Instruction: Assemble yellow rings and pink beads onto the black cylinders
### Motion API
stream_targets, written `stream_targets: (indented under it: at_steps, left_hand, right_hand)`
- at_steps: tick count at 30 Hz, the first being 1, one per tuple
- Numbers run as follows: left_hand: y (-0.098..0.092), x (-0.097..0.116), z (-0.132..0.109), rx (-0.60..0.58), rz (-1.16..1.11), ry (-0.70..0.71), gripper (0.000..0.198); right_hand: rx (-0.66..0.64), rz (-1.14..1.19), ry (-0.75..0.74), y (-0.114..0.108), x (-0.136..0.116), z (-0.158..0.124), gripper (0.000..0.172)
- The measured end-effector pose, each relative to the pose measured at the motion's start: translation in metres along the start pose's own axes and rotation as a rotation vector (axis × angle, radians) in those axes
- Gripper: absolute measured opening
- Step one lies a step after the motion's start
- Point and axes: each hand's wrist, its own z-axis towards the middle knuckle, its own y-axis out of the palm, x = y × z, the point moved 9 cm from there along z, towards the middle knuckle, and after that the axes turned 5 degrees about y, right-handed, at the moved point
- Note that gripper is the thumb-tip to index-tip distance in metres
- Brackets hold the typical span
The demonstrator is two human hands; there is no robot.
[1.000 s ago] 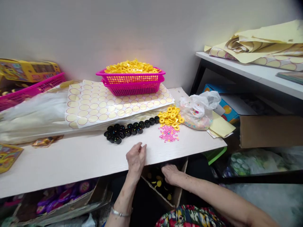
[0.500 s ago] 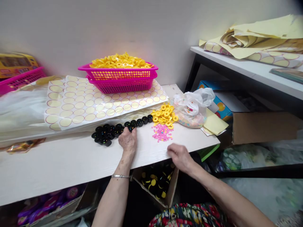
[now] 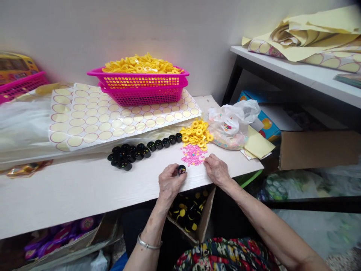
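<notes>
My left hand is closed round a small black cup with coloured bits inside, held just above the white table near its front edge. My right hand rests on the table with its fingertips at the edge of a little heap of pink beads; whether the fingers hold a bead is not visible. Behind the beads lies a pile of yellow rings. A row and cluster of several black cups runs to the left of the rings.
A pink basket heaped with yellow rings stands on sheets of round stickers at the back. A plastic bag of small parts lies at the right. A cardboard box of black and yellow parts sits under the table edge. A shelf with paper stands right.
My left hand took one black cup from the row and drew it back toward the front edge. My right hand rose from the box below and reached forward to the pink beads.
</notes>
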Motion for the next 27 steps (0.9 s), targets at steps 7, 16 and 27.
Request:
stream_targets:
  at_steps: [7, 16, 27]
  left_hand:
    - [0.009, -0.002, 0.0, -0.064, -0.103, 0.001, 0.025]
    - [0.011, 0.011, 0.0, -0.142, 0.088, 0.071, 0.01]
    - [0.012, 0.013, -0.001, -0.169, 0.098, 0.109, 0.014]
  right_hand:
    - [-0.013, 0.148, -0.044, -0.004, -0.016, 0.005, 0.012]
    - [-0.043, 0.565, -0.294, 0.001, -0.079, -0.004, 0.012]
    - [-0.193, 0.215, -0.394, 0.0, -0.096, 0.003, 0.014]
